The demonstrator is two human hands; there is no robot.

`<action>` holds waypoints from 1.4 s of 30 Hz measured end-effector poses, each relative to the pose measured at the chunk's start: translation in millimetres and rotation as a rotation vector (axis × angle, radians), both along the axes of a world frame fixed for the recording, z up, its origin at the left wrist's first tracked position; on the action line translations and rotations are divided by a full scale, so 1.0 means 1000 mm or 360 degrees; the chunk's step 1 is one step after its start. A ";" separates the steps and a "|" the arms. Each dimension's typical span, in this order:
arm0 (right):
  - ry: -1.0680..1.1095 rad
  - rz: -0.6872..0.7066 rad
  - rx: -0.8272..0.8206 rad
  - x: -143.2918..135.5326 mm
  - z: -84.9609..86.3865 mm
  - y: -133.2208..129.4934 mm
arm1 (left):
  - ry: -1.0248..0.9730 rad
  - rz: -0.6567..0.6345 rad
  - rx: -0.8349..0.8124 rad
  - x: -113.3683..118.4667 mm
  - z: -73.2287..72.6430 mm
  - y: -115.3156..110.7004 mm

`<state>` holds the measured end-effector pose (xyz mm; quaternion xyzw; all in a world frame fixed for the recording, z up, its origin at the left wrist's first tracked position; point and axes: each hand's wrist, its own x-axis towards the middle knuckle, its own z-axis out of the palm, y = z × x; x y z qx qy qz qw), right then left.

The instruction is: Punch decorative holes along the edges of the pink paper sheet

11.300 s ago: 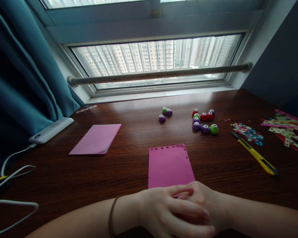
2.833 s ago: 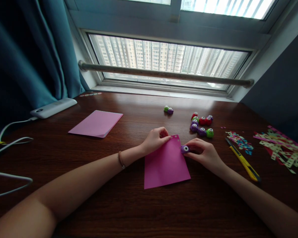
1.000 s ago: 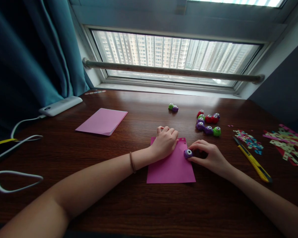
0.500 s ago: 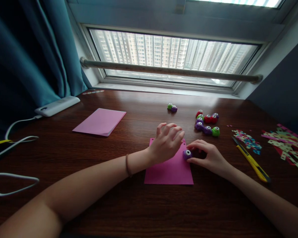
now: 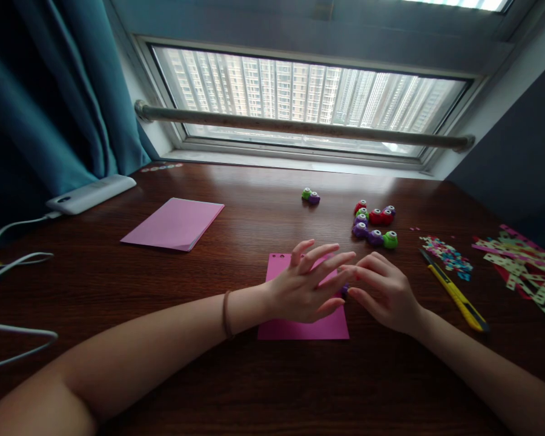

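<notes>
While left hand [image 5: 309, 284] spreads wide over magenta sheet [image 5: 302, 330], open surface [image 5: 300, 387] nearside, right hand [image 5: 386, 293] grip at right-edge purple punch [image 5: 344, 290] is indeterminable.

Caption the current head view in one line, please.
Left hand spread over a magenta sheet, right hand at a mostly hidden purple punch.

Craft knife [image 5: 456, 297] right of the punched sheet [image 5: 300, 330].

The brown table [image 5: 236, 390] bears pink paper [image 5: 306, 331], punches [image 5: 390, 240], confetti [image 5: 447, 254] and 1 cutter [image 5: 458, 298].
</notes>
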<state>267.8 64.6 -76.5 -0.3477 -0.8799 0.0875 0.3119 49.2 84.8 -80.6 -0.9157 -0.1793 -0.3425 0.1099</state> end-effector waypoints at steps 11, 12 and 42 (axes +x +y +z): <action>-0.0568 0.0083 0.0233 -0.002 0.001 -0.003 | 0.0354 -0.0025 -0.0072 0.008 -0.008 -0.001; -0.0587 0.0087 0.0210 -0.002 0.002 -0.003 | 0.0406 -0.0009 -0.0089 0.009 -0.007 -0.002; -0.0189 -0.0030 0.0019 0.000 -0.004 0.002 | 0.0402 0.0195 -0.0648 0.008 -0.001 0.001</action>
